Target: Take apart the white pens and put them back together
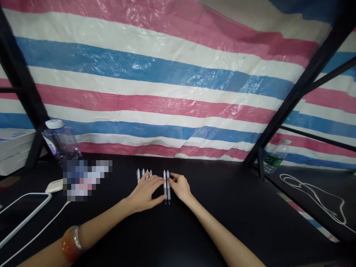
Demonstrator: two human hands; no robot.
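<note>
— What lies nearest you?

— Your forearms, the left with an amber bangle [70,243]. A phone [20,213] with a white cable [39,231] sits at your near left on the black table [222,207].

— And your hands?

— Your left hand [146,193] lies flat and spread over a cluster of pens [144,173], clasping nothing. Your right hand [180,186] touches two pens [166,186] lying side by side between your hands; its fingertips rest on them, fingers loosely curled, not closed round them.

— Farther off?

— A clear water bottle [61,142] stands at the left, a second bottle [274,157] at the right, and a striped tarp [167,92] hangs behind.
</note>
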